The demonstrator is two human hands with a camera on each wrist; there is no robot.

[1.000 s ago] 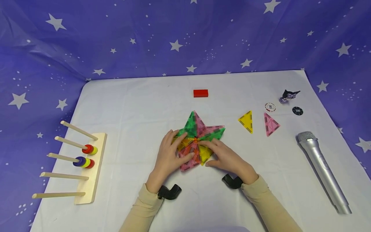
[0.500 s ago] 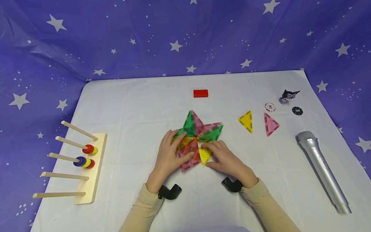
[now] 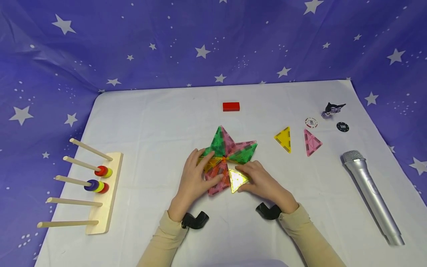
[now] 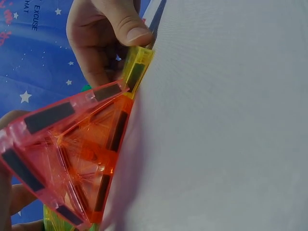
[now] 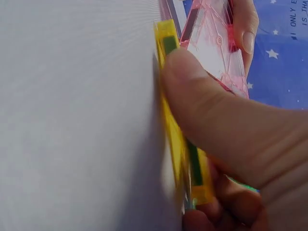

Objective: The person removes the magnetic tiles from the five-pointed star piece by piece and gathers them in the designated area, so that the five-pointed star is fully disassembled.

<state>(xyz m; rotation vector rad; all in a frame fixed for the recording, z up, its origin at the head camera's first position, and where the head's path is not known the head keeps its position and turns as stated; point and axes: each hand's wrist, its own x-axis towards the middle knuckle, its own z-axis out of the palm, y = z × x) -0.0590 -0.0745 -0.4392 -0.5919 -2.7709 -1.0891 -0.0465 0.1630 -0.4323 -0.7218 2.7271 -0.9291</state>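
A star of translucent magnetic tiles (image 3: pixel 218 142) in green, pink, orange and yellow lies mid-table in the head view, with raised points. My left hand (image 3: pixel 193 181) holds its left side, thumb by the pink and orange point and fingers over the yellow and green one. Between thumb and fingers, my right hand (image 3: pixel 265 183) pinches a yellow triangular magnetic tile (image 3: pixel 238 180), tilted and bright with glare. One corner of this tile (image 4: pixel 137 72) meets the pink and orange point in the left wrist view. Part of the star is hidden under my left fingers.
To the right lie a loose yellow triangle (image 3: pixel 284 139) and a pink triangle (image 3: pixel 311 142). Beyond are two poker chips (image 3: pixel 311 122), a small dark figurine (image 3: pixel 332 109) and a silver microphone (image 3: pixel 373 196). A red block (image 3: pixel 231 106) sits behind; a wooden peg rack (image 3: pixel 108 200) stands left.
My right hand has drawn the yellow triangle down and away from the star's centre and tilted it, leaving a gap. The star has shifted slightly up and left. My left hand stays put.
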